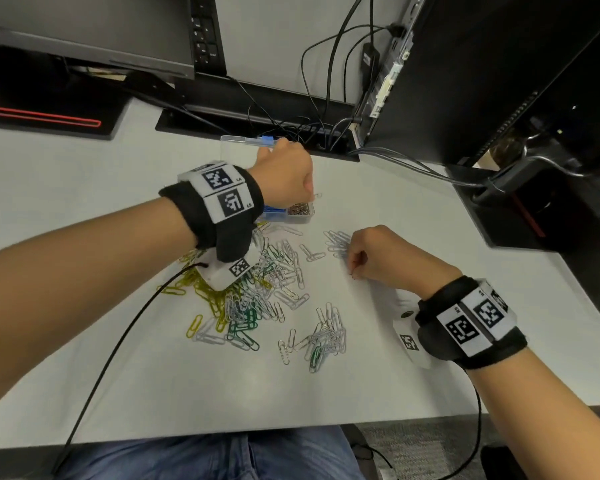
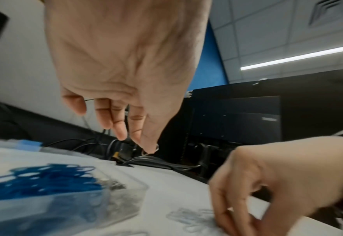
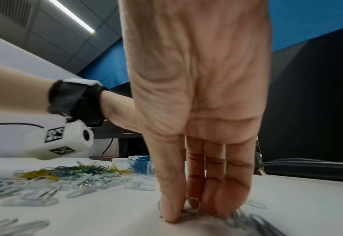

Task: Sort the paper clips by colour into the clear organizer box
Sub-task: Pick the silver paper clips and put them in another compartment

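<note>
A white desk (image 1: 378,386) fills the middle, and behind its far edge stands a pale grey partition wall (image 1: 284,39) with black cables (image 1: 329,74) hanging in front of it. At the far left of the desk there is a dark monitor (image 1: 84,26), and at its right side a black computer tower (image 1: 471,74) stands. Above the desk is a grey tiled ceiling (image 2: 267,28) with a long strip light (image 2: 300,55), a blue wall panel (image 3: 300,17) is under it, and grey carpet (image 1: 420,452) lies below the near edge of the desk.

Two hands (image 1: 284,174); one organizer box (image 1: 300,216); dozens of clips (image 1: 257,299).
</note>
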The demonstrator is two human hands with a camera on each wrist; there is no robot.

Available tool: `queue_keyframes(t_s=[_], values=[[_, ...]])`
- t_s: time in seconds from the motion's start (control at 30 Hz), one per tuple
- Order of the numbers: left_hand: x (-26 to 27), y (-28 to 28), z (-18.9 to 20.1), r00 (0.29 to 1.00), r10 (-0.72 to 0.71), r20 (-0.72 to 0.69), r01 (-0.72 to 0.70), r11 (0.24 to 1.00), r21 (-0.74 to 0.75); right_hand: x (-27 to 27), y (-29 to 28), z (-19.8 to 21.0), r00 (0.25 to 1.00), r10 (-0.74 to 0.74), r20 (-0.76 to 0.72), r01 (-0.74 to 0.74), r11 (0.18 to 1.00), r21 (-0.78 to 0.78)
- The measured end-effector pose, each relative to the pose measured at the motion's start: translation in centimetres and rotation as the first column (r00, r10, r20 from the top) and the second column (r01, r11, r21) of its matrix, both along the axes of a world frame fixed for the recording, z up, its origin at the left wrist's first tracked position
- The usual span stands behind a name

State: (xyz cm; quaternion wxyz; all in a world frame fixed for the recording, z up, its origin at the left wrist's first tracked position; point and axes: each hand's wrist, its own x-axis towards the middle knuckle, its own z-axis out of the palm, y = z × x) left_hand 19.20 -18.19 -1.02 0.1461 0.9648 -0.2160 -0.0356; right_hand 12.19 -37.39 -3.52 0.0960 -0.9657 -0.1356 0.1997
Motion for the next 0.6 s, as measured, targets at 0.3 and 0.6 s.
queue_keyframes(t_s=[0.3,0.6], values=[[0.6,2.0,-1.0,0.992,0.122,0.028,-0.120,0.991,-0.054,-0.4,-0.5,-0.4,0.998,-0.053,0.021,0.054,0.997,-0.055],[-2.1,4.5,-0.6,0.989,0.070,0.130,-0.064,0.997,-0.053,-0.1,1.4,-0.3,0.998,-0.023,-0.057,0.016,0.992,-0.126]])
